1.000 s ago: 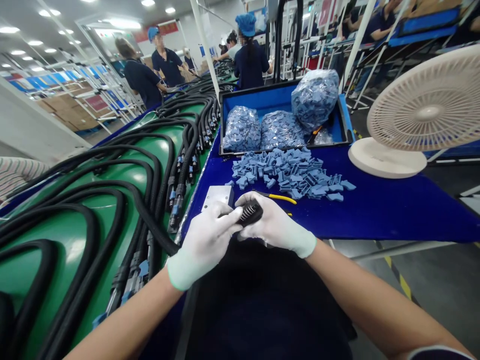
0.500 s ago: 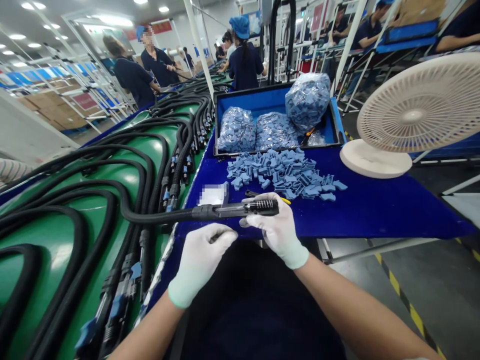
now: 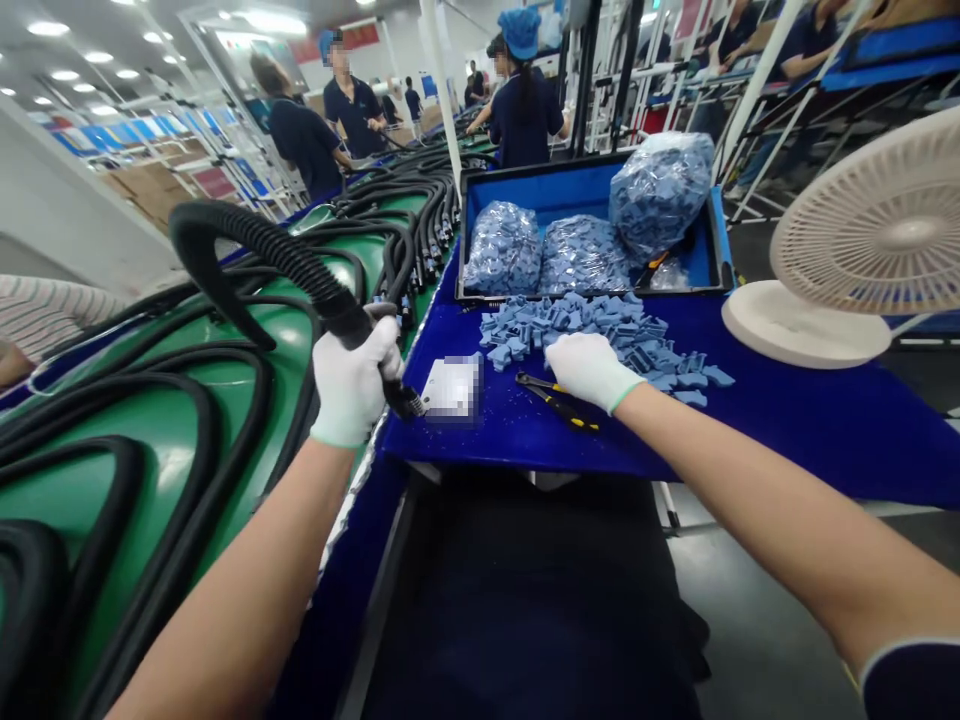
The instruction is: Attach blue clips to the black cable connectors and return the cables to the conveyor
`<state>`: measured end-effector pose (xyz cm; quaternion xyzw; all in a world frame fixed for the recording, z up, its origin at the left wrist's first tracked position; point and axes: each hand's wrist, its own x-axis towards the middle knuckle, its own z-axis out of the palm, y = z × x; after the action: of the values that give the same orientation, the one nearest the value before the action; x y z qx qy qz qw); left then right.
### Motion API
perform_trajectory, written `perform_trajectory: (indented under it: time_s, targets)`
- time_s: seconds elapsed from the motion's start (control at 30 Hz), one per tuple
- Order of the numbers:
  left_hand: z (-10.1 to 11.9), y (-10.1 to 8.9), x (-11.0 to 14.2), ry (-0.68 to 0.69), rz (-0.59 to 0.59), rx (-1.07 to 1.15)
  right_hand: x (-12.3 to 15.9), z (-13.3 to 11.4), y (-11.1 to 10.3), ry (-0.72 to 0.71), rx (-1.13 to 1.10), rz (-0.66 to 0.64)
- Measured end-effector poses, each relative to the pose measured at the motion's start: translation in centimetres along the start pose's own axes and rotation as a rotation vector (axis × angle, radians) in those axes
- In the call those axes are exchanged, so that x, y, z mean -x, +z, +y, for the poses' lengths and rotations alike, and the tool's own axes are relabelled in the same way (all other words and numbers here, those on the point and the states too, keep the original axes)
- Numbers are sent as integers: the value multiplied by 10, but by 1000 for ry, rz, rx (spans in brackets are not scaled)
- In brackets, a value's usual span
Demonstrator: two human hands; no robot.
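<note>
Your left hand (image 3: 351,380) alone grips the hose (image 3: 289,248) now, freeing your right hand (image 3: 589,370), grasp unclear, for blue pieces (image 3: 651,350) beside it.

Over to the blue table (image 3: 795,425), stretching flat and wide to the right. Carries a loose heap of blue plastic pieces (image 3: 600,315) across the middle, thinning out rightward! Just in front of that, bears yellow-handled pliers (image 3: 561,408), lying aslant, and, toward the left edge, a pale block (image 3: 454,388), part blurred out. Along the back, supports a black-rimmed blue bin (image 3: 559,182); far right, a round cream fan base (image 3: 806,330). And across to the green bench (image 3: 161,490), on the left: runs away into the distance, loaded with black hoses (image 3: 129,468), looped broad up close, packed tight farther along!
</note>
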<state>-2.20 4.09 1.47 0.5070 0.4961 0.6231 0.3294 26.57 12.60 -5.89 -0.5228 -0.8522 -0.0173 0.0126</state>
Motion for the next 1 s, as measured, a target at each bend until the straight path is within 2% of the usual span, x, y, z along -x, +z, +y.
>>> perform_trajectory:
  time_s: [0.1,0.23,0.33,0.47,0.6,0.73,0.83,1.0]
  targets:
    - [-11,6,-21,104,-14,26,0,-3,-1,-14,18,1]
    - [-27,8,-28,70,-39,31,11,-8,-7,-34,-44,42]
    - [-35,6,-26,68,-44,-27,14,-21,-13,-50,-347,100]
    - [-37,4,-26,93,-8,-135,0,-57,-22,-120,-840,178]
    - [-32,-1,-28,46,-68,-227,-26,-103,-22,-215,-1165,113]
    - [-29,-5,-29,22,-76,-241,-45,-136,-12,-181,-1427,64]
    - [-31,-7,-28,23,-70,-224,-50,-146,-4,-174,-1449,68]
    - [-33,-8,-29,-19,-88,-160,-58,-145,-4,-239,-1257,36]
